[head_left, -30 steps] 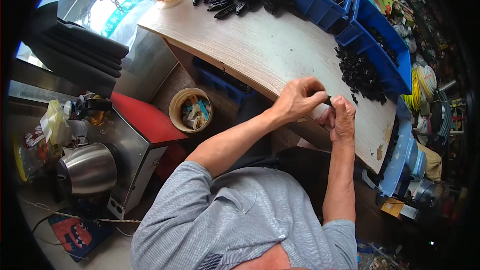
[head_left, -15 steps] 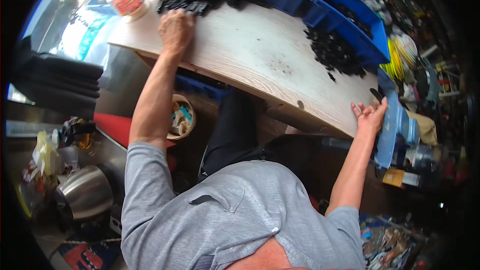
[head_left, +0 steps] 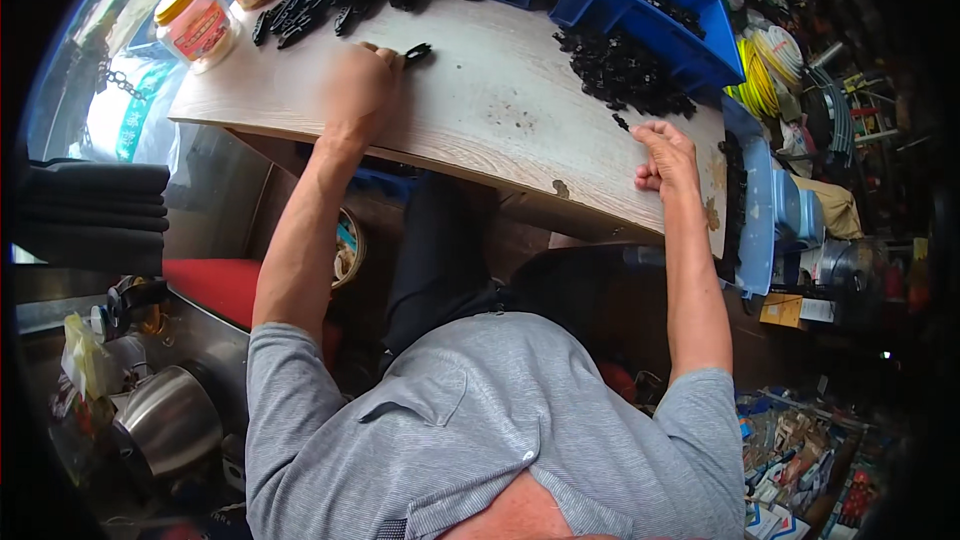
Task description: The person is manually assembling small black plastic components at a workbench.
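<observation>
My left hand [head_left: 362,90] is over the left part of the pale wooden table [head_left: 480,75], its back smeared. Its fingers are closed on a black plastic piece [head_left: 418,54] with a loop-like end. Beyond it lies a pile of long black pieces [head_left: 300,6]. On the right, my right hand [head_left: 668,155] pinches a small black part [head_left: 621,123] between thumb and finger, just on the near side of a heap of small black parts [head_left: 630,70]. How the two kinds of piece fit together cannot be seen.
Blue bins [head_left: 650,0] line the table's far edge, some holding black parts. A light-blue bin [head_left: 757,210] with long black pieces adjoins the right edge. At the far left stand a yellow-lidded jar [head_left: 196,28] and other containers. A steel pot [head_left: 170,418] is lower left.
My left hand has come away from the long-piece pile with a black piece. My right hand has moved left from the light-blue bin, where a black piece was by its fingers, to the small-part heap.
</observation>
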